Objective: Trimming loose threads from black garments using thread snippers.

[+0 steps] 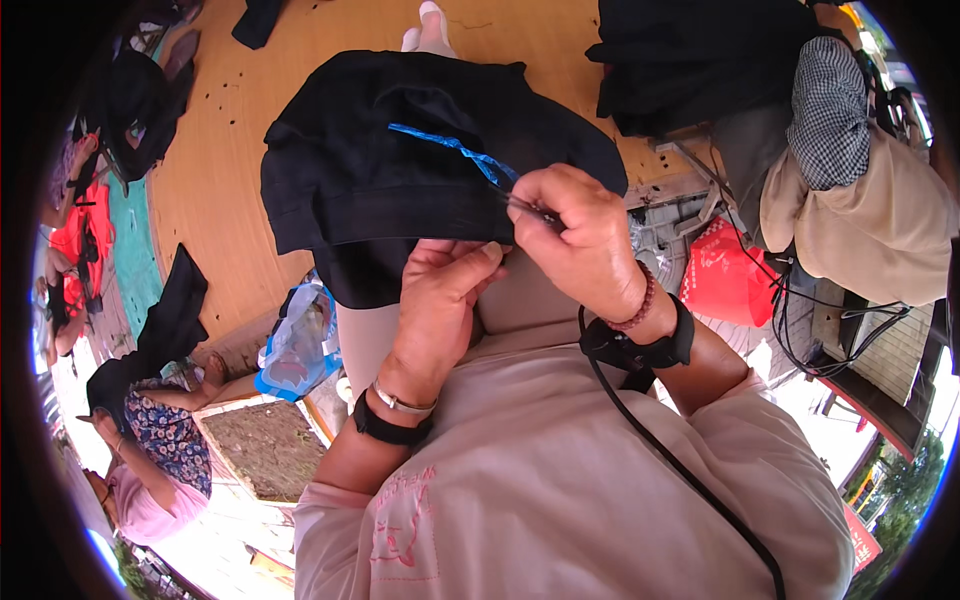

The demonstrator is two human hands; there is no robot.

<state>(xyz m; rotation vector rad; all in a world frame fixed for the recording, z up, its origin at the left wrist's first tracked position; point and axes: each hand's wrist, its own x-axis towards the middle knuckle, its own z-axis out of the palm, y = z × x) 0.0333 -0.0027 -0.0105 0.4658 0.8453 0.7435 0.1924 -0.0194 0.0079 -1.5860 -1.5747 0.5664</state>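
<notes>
A black fabric garment (pixel 420 165) lies across my lap, its straight finished edge facing me. My left hand (pixel 446 292) pinches that edge from below between thumb and fingers; the fingertips are partly hidden. Just above and to the right, my right hand (pixel 577 232) is closed around a small dark metal tool (pixel 534 210), perhaps thread snips, blurred and mostly covered by the fingers. From the tool a twisted blue plastic strip (pixel 450 144) trails leftward over the cloth.
Beyond my knees stretches a wooden board (pixel 217 172). A clear-and-blue plastic bag (pixel 304 345) hangs at its near edge on the left. To the right are a red bag (pixel 727 274) and looped black cables (pixel 795 337). Other people sit around the board with dark cloth (pixel 690 67).
</notes>
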